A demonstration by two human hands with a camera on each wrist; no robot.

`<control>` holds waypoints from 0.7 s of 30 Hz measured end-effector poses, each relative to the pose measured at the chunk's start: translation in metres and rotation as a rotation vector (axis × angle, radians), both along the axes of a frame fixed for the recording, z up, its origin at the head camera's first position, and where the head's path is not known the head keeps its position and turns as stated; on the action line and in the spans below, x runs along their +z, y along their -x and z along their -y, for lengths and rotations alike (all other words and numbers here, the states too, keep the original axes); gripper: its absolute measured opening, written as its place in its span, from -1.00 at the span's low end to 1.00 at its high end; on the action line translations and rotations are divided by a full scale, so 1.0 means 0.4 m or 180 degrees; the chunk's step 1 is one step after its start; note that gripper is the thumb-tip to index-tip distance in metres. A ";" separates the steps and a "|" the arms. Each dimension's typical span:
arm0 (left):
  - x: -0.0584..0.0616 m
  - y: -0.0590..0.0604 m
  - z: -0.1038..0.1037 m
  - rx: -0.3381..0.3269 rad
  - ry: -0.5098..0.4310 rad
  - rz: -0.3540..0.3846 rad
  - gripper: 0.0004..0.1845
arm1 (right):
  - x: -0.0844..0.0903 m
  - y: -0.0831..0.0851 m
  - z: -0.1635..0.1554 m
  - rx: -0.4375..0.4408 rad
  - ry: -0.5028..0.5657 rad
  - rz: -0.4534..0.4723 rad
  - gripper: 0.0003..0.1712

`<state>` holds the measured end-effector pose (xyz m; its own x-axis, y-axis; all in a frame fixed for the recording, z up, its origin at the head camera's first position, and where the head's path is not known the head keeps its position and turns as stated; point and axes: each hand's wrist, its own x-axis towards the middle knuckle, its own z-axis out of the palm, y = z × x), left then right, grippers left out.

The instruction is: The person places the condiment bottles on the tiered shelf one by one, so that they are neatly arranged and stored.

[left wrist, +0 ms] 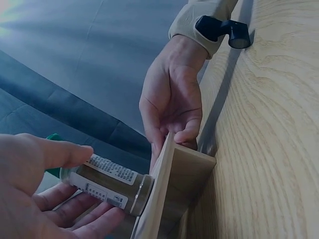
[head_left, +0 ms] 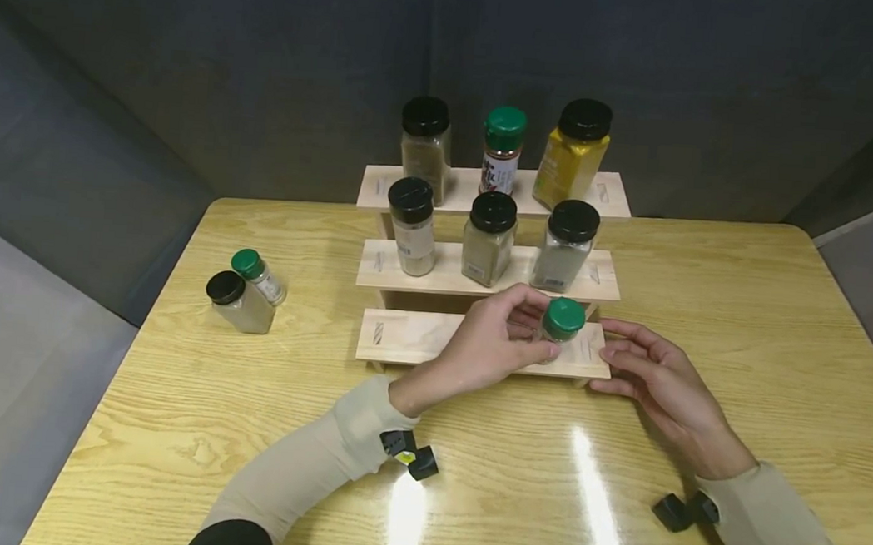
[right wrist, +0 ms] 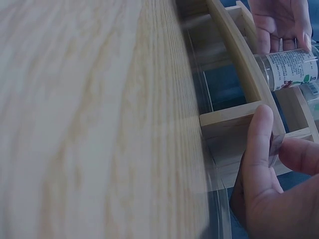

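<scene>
A small glass spice jar (head_left: 564, 318) with a green cap stands near the right end of the lowest step of a wooden tiered rack (head_left: 418, 335). My left hand (head_left: 486, 342) holds this jar, thumb on one side and fingers on the other. In the left wrist view the labelled jar (left wrist: 112, 181) has its base against the step's board. At the rack's right end, my right hand (head_left: 665, 391) grips the edge of that lowest step. The right wrist view shows its thumb and a finger pinching the board's corner.
Black-capped jars (head_left: 488, 246) line the middle step. The top step bears two black-capped jars and a green-capped jar (head_left: 501, 156). On the table (head_left: 172, 423) at left, a black-capped jar (head_left: 243, 304) stands beside a small green-capped jar (head_left: 259, 277). A dark curtain hangs behind.
</scene>
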<state>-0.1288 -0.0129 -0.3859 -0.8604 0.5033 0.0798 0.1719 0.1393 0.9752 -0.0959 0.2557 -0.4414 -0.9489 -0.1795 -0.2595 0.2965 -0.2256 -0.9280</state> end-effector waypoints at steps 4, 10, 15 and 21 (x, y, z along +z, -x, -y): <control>-0.002 -0.001 -0.003 0.0006 -0.0010 -0.0014 -0.52 | 0.000 0.000 0.000 0.0000 0.0031 -0.0009 -0.63; -0.009 -0.003 -0.001 0.0031 0.0005 -0.0064 -0.52 | -0.002 0.000 0.001 -0.0015 0.0023 0.0027 -0.63; -0.015 -0.004 0.004 0.0040 0.0012 -0.0103 -0.51 | -0.003 0.000 0.002 -0.0008 0.0043 0.0032 -0.62; -0.026 -0.010 0.025 0.0054 0.0001 -0.0155 -0.48 | -0.005 0.001 -0.001 -0.0021 0.0080 0.0014 -0.63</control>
<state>-0.1248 -0.0230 -0.3964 -0.8639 0.4887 0.1217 0.2169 0.1429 0.9657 -0.0962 0.2560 -0.4432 -0.9489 -0.1798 -0.2591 0.2990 -0.2507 -0.9207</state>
